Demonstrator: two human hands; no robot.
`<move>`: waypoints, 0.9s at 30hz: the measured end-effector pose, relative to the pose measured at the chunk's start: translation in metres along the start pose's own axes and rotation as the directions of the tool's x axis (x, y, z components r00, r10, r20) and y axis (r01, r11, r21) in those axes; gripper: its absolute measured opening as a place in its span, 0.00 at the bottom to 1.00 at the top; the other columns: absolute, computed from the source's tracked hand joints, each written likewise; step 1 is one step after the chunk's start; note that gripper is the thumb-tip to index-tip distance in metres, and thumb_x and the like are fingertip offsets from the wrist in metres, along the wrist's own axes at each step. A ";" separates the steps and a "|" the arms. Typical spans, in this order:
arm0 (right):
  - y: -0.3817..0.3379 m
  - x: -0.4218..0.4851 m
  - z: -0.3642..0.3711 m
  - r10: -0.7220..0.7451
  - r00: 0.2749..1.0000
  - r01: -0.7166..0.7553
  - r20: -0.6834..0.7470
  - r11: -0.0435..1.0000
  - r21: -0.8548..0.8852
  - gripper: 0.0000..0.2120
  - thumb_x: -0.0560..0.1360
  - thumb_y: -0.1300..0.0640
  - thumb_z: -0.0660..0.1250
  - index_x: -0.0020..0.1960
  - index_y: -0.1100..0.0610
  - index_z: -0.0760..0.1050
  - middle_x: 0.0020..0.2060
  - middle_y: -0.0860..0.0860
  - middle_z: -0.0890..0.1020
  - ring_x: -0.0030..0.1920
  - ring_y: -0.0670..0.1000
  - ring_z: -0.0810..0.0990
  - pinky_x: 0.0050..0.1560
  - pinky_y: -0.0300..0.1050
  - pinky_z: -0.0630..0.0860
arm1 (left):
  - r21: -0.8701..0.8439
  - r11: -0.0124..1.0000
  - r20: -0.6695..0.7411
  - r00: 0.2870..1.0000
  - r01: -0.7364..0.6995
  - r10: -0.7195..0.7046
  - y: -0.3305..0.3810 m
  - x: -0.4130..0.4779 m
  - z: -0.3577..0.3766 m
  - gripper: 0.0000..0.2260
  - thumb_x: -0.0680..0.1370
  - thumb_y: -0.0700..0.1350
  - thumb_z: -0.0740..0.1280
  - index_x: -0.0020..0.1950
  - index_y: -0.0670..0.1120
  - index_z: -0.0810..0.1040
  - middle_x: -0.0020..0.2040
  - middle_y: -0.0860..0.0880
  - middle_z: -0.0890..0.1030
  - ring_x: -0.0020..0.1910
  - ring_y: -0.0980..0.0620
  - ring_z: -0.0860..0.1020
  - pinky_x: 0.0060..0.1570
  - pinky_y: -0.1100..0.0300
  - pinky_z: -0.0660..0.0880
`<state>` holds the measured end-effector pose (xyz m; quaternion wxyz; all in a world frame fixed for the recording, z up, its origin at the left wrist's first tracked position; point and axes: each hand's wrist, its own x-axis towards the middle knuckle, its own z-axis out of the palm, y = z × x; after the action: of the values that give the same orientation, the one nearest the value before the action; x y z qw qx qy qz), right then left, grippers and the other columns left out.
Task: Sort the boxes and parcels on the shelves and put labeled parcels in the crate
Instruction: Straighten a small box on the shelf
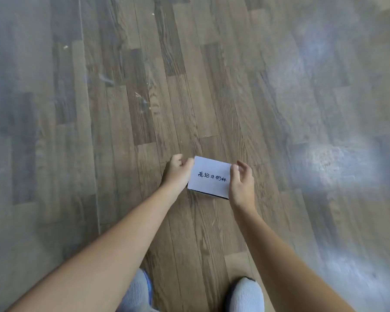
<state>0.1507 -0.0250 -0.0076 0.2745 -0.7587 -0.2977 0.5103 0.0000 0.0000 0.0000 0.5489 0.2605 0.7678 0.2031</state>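
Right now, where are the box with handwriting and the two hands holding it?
box [208, 176], head view, on its white handwritten top face.
left hand [177, 172], head view, on the back of the hand.
right hand [242, 184], head view, on the back of the hand.

Small box [208, 176]: top face white, black handwritten characters in one row; lower edge dark, nearly black.
Floor [144, 86]: wood-grain planks, grey-brown, lighter and darker boards mixed, joints staggered; pale whitish patches at right side.
Left sock [138, 290]: light grey, ribbed, blue stripe at inner side.
Right sock [245, 293]: light grey, ribbed.
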 end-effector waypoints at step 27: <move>-0.555 -0.276 -0.127 -0.356 0.922 0.369 0.151 0.927 -0.067 0.12 0.80 0.50 0.61 0.60 0.52 0.78 0.46 0.44 0.80 0.47 0.47 0.78 0.39 0.40 0.70 | -0.045 0.845 0.207 0.823 -0.533 0.530 0.401 -0.361 -0.273 0.38 0.66 0.55 0.77 0.71 0.63 0.63 0.53 0.70 0.79 0.45 0.58 0.82 0.47 0.63 0.77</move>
<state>0.0911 0.1317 0.6022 0.3072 -0.6659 -0.4747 0.4867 -0.0931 0.0819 0.5920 0.5472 0.4879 0.6037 0.3133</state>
